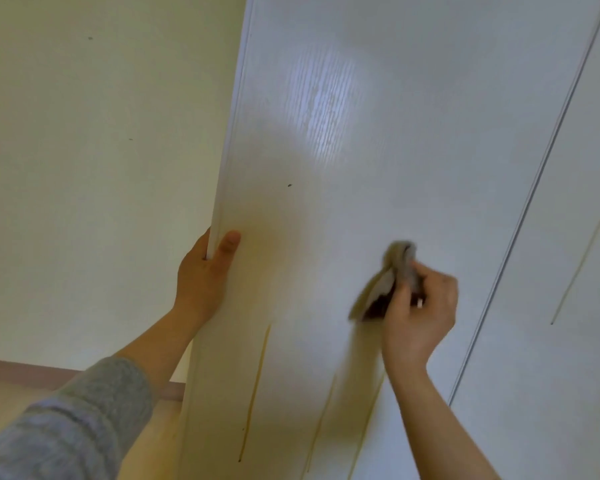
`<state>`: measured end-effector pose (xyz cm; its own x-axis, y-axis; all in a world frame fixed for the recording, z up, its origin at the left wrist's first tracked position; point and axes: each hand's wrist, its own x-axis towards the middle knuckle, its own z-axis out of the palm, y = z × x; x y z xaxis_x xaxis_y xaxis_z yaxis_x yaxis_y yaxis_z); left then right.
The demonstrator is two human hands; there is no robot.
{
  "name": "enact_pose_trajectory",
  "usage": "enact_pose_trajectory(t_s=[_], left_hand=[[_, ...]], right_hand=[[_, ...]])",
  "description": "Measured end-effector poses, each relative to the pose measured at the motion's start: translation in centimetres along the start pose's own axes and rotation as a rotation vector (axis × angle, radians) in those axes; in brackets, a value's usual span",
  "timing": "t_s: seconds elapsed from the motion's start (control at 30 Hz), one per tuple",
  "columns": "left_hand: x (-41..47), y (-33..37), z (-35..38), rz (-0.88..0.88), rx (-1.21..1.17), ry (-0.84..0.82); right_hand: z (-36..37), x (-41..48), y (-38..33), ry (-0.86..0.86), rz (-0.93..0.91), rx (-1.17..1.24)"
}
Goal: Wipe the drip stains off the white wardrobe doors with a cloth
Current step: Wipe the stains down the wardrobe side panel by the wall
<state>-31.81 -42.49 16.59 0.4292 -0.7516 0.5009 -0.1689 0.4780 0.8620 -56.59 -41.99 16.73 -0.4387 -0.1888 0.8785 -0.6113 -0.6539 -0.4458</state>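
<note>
A white wardrobe door (378, 140) fills the middle of the head view, swung open with its free edge at the left. My left hand (205, 271) grips that edge, thumb on the front face. My right hand (420, 313) holds a bunched grey-beige cloth (388, 278) against the door face. A brown drip stain (255, 393) runs down the door below my left hand. Fainter streaks (321, 424) run down under the cloth. A small dark speck (289, 185) sits above them. The neighbouring door (568, 271) at the right carries a thin drip line (582, 261).
A cream wall (94, 168) stands to the left of the door, with a pinkish skirting board (32, 372) along its foot. A narrow gap (520, 220) separates the two doors.
</note>
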Motion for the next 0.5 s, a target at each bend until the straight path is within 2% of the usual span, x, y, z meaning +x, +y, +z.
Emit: enact_pose_trajectory(t_s=[0.1, 0.2, 0.33, 0.5], left_hand=[[0.1, -0.1, 0.0, -0.002, 0.001, 0.001], [0.1, -0.1, 0.1, -0.003, 0.0, 0.0], [0.2, -0.1, 0.2, 0.009, 0.015, 0.002], [0.2, -0.2, 0.1, 0.013, 0.021, -0.006]], right_hand=[[1.0, 3.7, -0.9, 0.037, -0.014, 0.025], [1.4, 2.7, 0.3, 0.022, -0.088, -0.051], [-0.1, -2.5, 4.7, 0.099, 0.121, -0.176], [-3.4, -6.3, 6.7, 0.063, 0.361, -0.287]])
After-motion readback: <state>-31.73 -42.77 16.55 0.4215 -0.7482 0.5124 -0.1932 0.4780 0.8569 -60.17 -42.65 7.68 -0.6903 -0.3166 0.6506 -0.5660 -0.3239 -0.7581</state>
